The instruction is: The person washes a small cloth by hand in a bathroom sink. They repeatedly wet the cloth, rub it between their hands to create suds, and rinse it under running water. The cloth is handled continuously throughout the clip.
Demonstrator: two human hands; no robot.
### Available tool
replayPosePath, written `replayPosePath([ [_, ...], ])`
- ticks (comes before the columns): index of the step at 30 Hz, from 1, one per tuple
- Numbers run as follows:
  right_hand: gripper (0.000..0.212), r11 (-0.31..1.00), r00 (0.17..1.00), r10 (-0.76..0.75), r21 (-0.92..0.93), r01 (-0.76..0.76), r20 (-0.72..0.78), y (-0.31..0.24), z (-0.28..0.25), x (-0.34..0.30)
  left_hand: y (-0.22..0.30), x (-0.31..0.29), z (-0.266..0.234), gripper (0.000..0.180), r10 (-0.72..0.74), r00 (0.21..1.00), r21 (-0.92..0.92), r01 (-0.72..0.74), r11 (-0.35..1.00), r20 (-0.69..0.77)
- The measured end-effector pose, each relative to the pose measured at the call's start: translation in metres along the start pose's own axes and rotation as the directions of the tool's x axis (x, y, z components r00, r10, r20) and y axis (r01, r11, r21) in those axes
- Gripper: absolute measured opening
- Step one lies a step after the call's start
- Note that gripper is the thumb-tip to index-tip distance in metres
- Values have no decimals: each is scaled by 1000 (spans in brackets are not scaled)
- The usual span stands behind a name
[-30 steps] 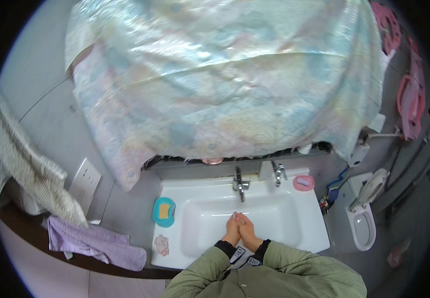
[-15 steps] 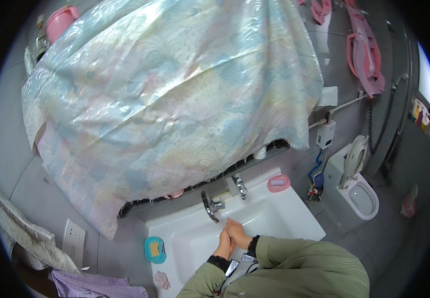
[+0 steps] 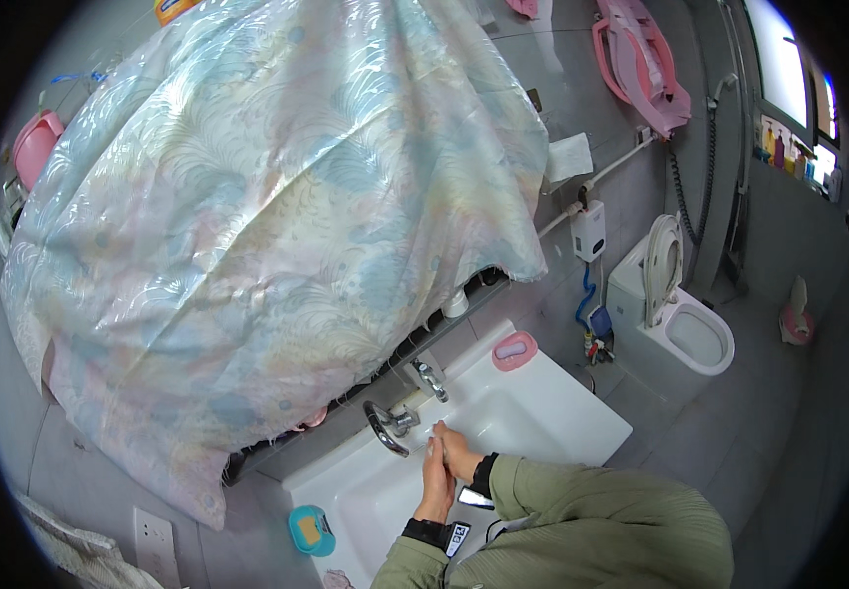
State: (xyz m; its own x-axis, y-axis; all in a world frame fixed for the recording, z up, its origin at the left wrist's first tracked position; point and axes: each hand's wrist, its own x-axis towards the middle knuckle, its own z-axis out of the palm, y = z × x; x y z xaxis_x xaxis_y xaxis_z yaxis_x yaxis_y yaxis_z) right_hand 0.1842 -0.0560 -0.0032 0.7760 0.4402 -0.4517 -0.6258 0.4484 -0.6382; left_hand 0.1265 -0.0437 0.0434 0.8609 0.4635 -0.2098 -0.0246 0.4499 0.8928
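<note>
My left hand (image 3: 434,487) and my right hand (image 3: 460,457) are pressed palm to palm over the white sink (image 3: 567,432), just below the curved chrome faucet (image 3: 381,428). The fingers of both look stretched out and lie against each other. Anything between the palms is hidden. A second, smaller chrome tap (image 3: 430,381) stands beyond my hands. No water stream can be made out. Both wrists carry black bands with small tags, below green sleeves.
A pink soap dish (image 3: 515,350) sits on the sink's far right corner, a teal dish (image 3: 312,531) at its left edge. A shiny patterned cloth (image 3: 277,226) hangs over the wall above. A white toilet (image 3: 680,329) with its lid up stands at right.
The view has turned and shifted, so the toilet and window show more fully. My hands stay together over the sink, the palms now laid flatter against each other.
</note>
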Motion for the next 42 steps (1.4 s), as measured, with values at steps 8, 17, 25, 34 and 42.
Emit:
replayPosePath([
  [8,52,898,995,-88,-436,59,-46,-8,8,-29,17,0,-7,41,-80,996,23,81,996,-43],
  [17,49,872,999,-44,-487,47,18,-11,19,-49,15,16,-23,35,20,989,2,-20,1000,-146],
  [25,48,953,998,-42,-298,51,38,-3,14,-37,24,7,-18,48,-73,992,65,79,995,-99],
  [34,48,995,994,-38,-90,47,99,-2,1,-20,9,2,-16,43,-65,998,-57,64,996,-24],
  [42,33,955,985,-81,-273,120,150,-14,-16,-5,10,-10,-17,37,-144,990,-106,143,984,-8],
])
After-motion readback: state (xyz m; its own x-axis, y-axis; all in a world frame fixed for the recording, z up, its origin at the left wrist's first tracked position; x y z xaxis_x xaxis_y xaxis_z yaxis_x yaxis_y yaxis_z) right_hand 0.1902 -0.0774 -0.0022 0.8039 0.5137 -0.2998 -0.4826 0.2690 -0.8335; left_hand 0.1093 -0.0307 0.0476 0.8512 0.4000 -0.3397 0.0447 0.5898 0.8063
